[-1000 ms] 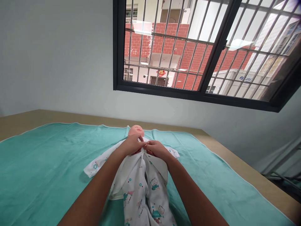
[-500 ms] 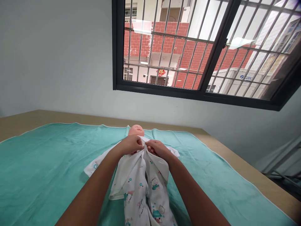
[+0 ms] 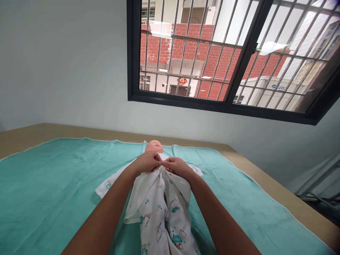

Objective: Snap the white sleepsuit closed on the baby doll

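While two hands pinch nearly closed | one garment apparently held | one doll faceup

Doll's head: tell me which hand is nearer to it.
Left. The left hand is just below the doll's head in the picture; the right hand is lower and off to the right of it.

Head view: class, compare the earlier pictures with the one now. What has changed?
The fingertips of the left hand and right hand, slightly apart half a second ago, have come together again over the clothes. Any change of grip is too small to tell. The doll and blanket stay put.
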Action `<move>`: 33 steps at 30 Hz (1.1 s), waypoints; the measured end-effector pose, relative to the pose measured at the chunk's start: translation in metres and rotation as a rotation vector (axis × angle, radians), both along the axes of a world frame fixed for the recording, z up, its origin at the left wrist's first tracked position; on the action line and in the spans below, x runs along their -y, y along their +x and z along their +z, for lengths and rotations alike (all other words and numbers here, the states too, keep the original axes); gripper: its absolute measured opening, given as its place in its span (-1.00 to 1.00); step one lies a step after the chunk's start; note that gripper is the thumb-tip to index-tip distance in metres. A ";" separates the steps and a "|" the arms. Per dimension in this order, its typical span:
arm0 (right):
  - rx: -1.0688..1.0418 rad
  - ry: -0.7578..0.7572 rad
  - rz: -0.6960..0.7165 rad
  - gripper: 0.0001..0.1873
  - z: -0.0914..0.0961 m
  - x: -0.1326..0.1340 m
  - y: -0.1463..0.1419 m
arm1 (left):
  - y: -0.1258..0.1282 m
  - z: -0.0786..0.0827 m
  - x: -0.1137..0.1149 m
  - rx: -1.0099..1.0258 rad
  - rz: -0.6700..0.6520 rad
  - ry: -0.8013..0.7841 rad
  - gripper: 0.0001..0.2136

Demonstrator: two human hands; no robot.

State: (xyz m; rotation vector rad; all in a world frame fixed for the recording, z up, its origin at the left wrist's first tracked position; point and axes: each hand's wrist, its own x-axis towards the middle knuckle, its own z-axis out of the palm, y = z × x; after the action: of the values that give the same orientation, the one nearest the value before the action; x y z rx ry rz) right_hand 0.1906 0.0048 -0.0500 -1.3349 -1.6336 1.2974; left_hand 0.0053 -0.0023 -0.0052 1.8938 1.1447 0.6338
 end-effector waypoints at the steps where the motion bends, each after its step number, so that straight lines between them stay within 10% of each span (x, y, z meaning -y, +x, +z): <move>1: 0.029 0.006 0.010 -0.68 0.000 -0.001 0.000 | 0.000 0.001 0.000 0.008 -0.001 -0.008 -0.83; 15: -0.319 -0.115 0.003 -0.73 -0.009 -0.002 0.003 | 0.001 0.005 0.005 0.159 0.006 -0.086 -0.84; 33: -0.281 -0.075 -0.047 -0.70 -0.013 -0.004 0.000 | 0.001 -0.010 -0.007 0.364 0.066 -0.247 -0.86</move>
State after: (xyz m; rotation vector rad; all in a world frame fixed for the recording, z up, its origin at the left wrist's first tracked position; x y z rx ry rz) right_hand 0.1902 0.0084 -0.0632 -1.1660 -1.3657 1.4575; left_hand 0.0065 0.0044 -0.0156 1.4655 0.9997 0.7964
